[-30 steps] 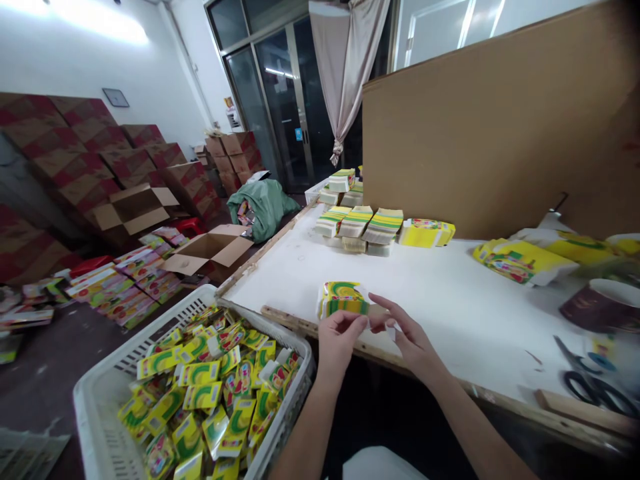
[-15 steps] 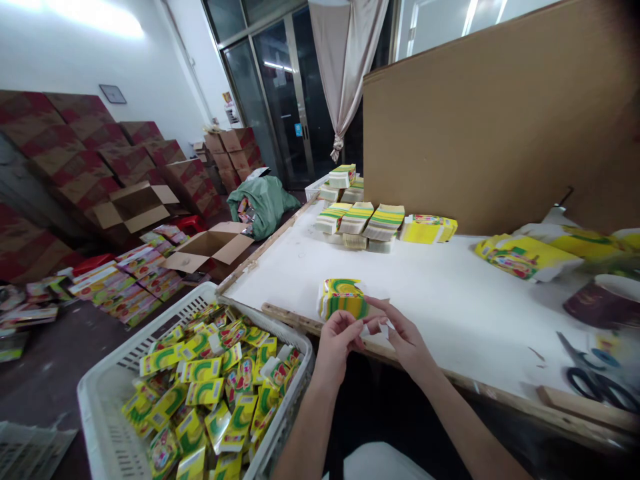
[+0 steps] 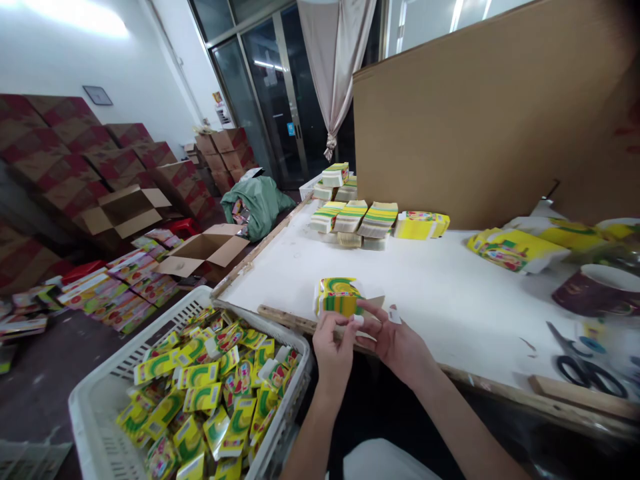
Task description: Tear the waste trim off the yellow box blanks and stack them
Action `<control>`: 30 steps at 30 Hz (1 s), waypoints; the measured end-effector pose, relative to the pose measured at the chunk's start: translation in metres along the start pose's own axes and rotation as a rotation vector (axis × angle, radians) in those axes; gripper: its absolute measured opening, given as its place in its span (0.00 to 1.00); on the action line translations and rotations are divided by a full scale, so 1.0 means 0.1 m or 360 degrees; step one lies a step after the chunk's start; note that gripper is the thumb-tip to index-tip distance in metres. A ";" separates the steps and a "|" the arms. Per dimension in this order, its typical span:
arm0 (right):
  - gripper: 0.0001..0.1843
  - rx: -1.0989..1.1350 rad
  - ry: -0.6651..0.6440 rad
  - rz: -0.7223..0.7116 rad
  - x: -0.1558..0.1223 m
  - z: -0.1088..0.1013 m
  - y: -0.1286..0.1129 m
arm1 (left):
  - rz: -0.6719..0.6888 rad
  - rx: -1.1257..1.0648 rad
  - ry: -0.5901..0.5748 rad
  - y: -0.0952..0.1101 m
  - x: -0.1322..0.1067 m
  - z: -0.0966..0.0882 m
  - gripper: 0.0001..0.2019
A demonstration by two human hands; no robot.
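Both hands meet at the near edge of the white table. My left hand (image 3: 333, 343) is closed in a pinch, with a small white piece (image 3: 357, 320), like paper or tape, at its thumb tip. My right hand (image 3: 403, 347) is turned partly palm up, its fingers stretched towards the left thumb. Another small white strip (image 3: 395, 315) lies against the right hand's fingers; whether it is stuck on cannot be told. Just behind the hands is a bundle of yellow-green printed cartons (image 3: 340, 295), with a plain beige flap (image 3: 376, 302) beside it.
A white plastic basket (image 3: 83, 407) full of small yellow cartons stands at left. On the table (image 3: 430, 287) are stacked flat cartons (image 3: 377, 220), a yellow pack (image 3: 420, 225), a dark cup (image 3: 580, 293), scissors (image 3: 575, 367) and a wooden strip (image 3: 580, 397). A cardboard sheet (image 3: 475, 120) stands behind.
My right hand has rolled more palm up, its fingers reaching to the left thumb. A white piece now shows at the left thumb tip. The view has shifted slightly.
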State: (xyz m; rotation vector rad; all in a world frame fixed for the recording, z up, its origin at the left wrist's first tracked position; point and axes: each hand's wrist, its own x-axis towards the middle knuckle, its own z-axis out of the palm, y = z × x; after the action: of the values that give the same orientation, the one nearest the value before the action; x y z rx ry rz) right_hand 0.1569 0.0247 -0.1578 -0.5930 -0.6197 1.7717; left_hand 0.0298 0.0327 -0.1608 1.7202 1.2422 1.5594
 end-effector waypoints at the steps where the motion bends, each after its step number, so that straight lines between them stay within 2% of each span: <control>1: 0.23 0.0020 -0.0013 0.0014 0.00 0.00 0.00 | 0.0019 -0.0001 0.0042 0.02 0.00 0.00 0.06; 3: 0.23 0.0034 -0.0027 0.0036 0.00 -0.02 0.01 | 0.0072 -0.0002 0.0016 0.05 0.02 0.00 0.11; 6: 0.23 0.0053 -0.0053 0.0072 -0.01 -0.04 0.02 | 0.0105 0.0062 -0.0173 0.03 0.04 0.00 0.06; 8: 0.23 0.0090 -0.0087 0.0098 -0.01 -0.05 0.03 | 0.0051 0.0124 -0.0189 -0.01 0.04 0.02 0.06; 11: 0.25 0.0147 -0.0115 0.0126 -0.02 -0.05 0.02 | 0.0038 0.0202 -0.0028 -0.04 0.01 0.04 0.05; 13: 0.25 0.0136 -0.0089 0.0122 -0.01 -0.04 0.02 | 0.0168 0.0281 0.0168 0.00 -0.02 0.05 0.06; 15: 0.25 0.0082 -0.0048 0.0088 -0.01 -0.02 0.03 | 0.0355 0.0384 0.0259 0.09 -0.05 0.06 0.07; 17: 0.24 0.0017 -0.0021 0.0039 0.00 -0.01 0.06 | 0.0474 0.0482 0.0138 0.20 -0.07 0.08 0.04; 20: 0.21 -0.0052 -0.0015 -0.0067 0.00 -0.02 0.10 | 0.0444 0.0551 -0.0072 0.31 -0.08 0.14 0.02; 24: 0.19 -0.0160 0.0009 -0.0183 0.00 -0.07 0.15 | 0.0334 0.0517 -0.0112 0.31 -0.08 0.19 0.03; 30: 0.16 -0.0166 -0.0010 -0.0163 -0.02 -0.08 0.16 | 0.0320 0.0518 -0.0138 0.28 -0.07 0.18 0.03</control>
State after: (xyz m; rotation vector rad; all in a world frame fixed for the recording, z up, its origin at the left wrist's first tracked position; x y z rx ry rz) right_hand 0.1513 0.0199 -0.1745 -0.6164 -0.7379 1.6536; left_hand 0.0557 0.0178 -0.1448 2.1527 1.3734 1.4322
